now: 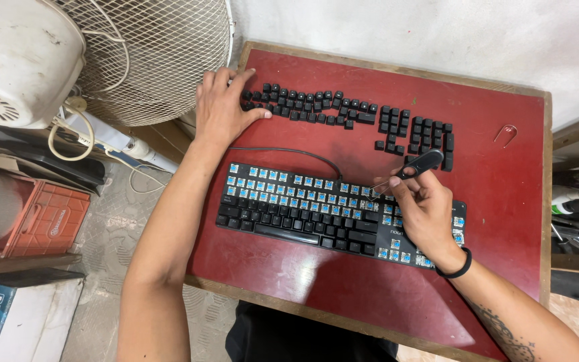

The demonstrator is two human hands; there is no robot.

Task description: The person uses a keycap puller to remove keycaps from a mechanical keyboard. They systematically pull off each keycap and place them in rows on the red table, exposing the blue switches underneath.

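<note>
A black keyboard lies on a red table, many of its keys removed so blue switches show. My right hand hovers over its right part and grips a black keycap puller with wire loops pointing at the switches. My left hand rests flat at the table's far left corner, fingers touching the left end of a row of loose black keycaps. A second cluster of keycaps lies further right. The keyboard's black cable curves between hand and keyboard.
A small wire clip lies near the table's far right. A white pedestal fan stands left of the table. An orange crate and boxes sit on the floor at left. Clutter on shelves shows at the right edge.
</note>
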